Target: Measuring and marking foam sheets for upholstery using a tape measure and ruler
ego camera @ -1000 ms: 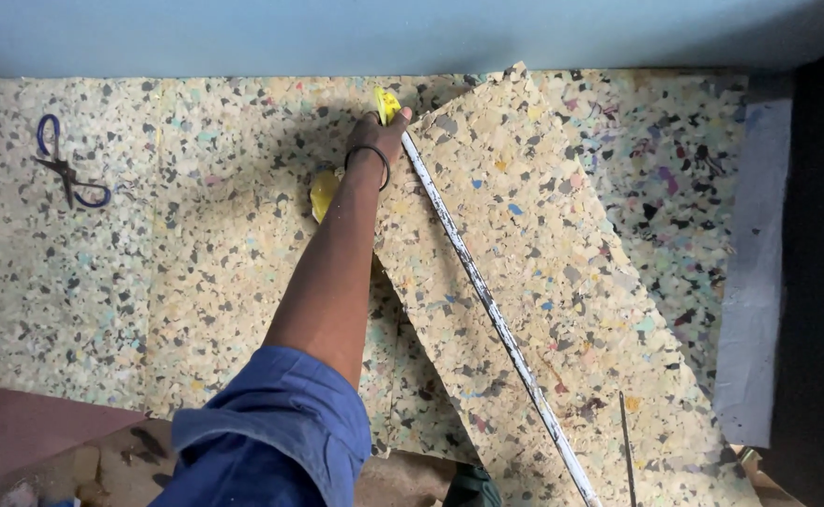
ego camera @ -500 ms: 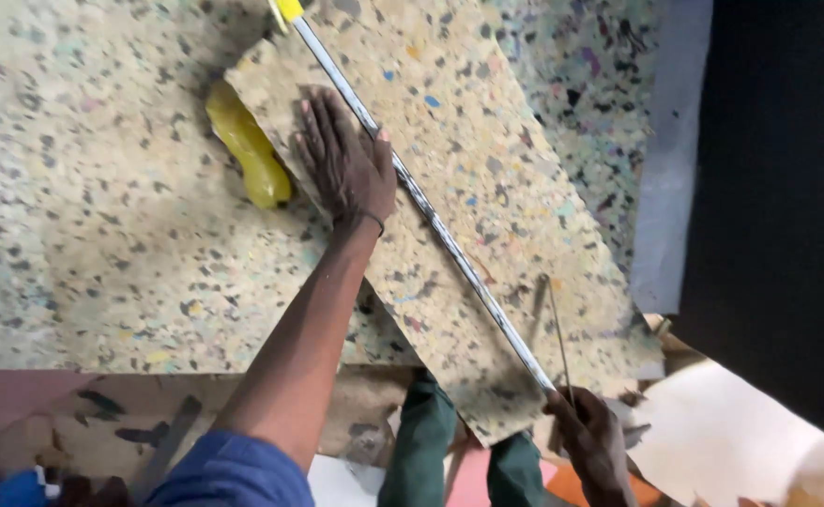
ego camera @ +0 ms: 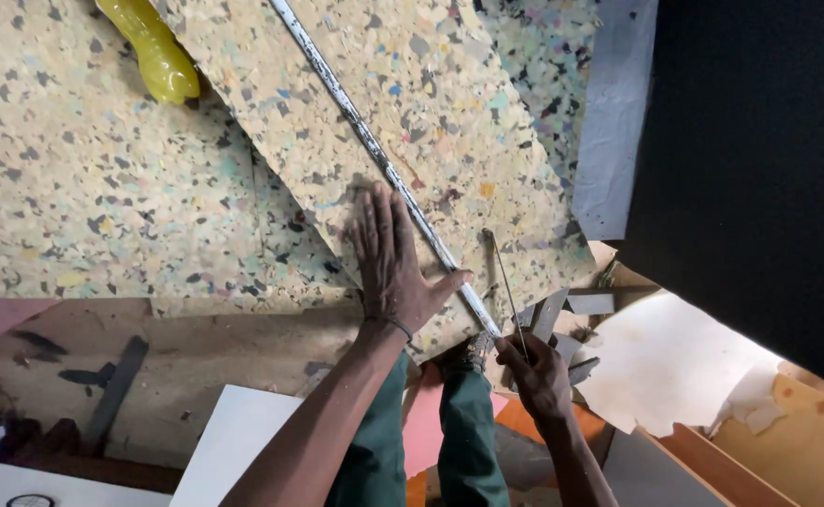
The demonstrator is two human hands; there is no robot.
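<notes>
My left hand [ego camera: 395, 268] lies flat, fingers spread, on a loose slab of speckled rebonded foam [ego camera: 384, 103], pressing beside a long metal straightedge [ego camera: 374, 155] that runs diagonally across it. My right hand [ego camera: 536, 374] grips the lower end of a thin blade [ego camera: 506, 282] whose tip rests on the foam near the slab's lower corner, right of the straightedge. The slab rests on a larger sheet of the same foam [ego camera: 74, 197].
A yellow handle-like object [ego camera: 154, 52] lies at the slab's upper left edge. A grey foam strip [ego camera: 614, 122] borders the right side. Below are a worn wooden bench edge [ego camera: 196, 357], white board [ego camera: 234, 441], my green trouser legs [ego camera: 468, 441] and scraps of board [ego camera: 656, 366].
The view has dropped toward the slab's near end. My left hand slid down the straightedge from the middle of the slab to its lower part. My right hand stays at the blade.
</notes>
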